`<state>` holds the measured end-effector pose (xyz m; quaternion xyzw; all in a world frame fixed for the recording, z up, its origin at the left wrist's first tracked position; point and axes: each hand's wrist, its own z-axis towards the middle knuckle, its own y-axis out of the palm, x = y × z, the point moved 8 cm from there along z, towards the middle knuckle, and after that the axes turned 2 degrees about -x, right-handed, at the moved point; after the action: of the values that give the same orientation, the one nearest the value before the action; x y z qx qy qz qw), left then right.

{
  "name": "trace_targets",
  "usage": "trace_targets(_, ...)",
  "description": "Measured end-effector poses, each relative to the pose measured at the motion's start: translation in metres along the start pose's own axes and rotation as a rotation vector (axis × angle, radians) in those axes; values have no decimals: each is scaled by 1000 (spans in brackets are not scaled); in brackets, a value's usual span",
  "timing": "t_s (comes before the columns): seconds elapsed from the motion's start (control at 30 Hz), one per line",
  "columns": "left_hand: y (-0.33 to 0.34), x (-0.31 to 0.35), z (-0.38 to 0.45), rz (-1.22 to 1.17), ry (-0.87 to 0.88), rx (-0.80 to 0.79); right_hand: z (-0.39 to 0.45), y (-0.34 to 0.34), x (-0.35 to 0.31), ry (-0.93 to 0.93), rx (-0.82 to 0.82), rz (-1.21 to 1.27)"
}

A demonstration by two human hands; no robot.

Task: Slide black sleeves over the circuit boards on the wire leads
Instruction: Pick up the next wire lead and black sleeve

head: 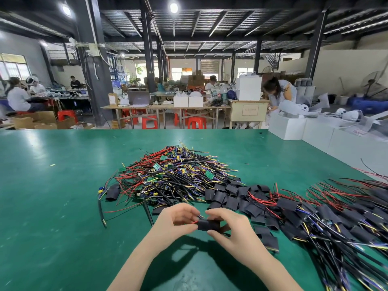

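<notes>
Two hands at lower centre, left hand [178,221] pinching wire leads [196,219], right hand [227,228] gripping one black sleeve [207,225], board inside hidden, piles uncountable

Two bare forearms are seen, ending in the left hand [175,222] and right hand [227,226]. No sleeves, gloves or rings can be made out, though fingers are partly hidden.

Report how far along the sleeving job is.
Done: a large heap of sleeved leads lies to the right. In hand: the left hand and right hand hold one black sleeve with wires running out of it. Left: the pile of bare boards and the loose sleeves beside it, still sizeable.
</notes>
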<state>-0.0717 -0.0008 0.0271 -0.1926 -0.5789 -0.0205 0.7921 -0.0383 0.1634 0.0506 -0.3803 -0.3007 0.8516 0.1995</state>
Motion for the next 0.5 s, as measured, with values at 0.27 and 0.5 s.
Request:
trace_targets(0.27, -37, 1, -1, 29, 10, 329, 0, -58, -17, -239, 342, -525)
trace_targets(0.5, -64, -10, -12, 371, -87, 608, -37, -145, 58, 414, 666, -621)
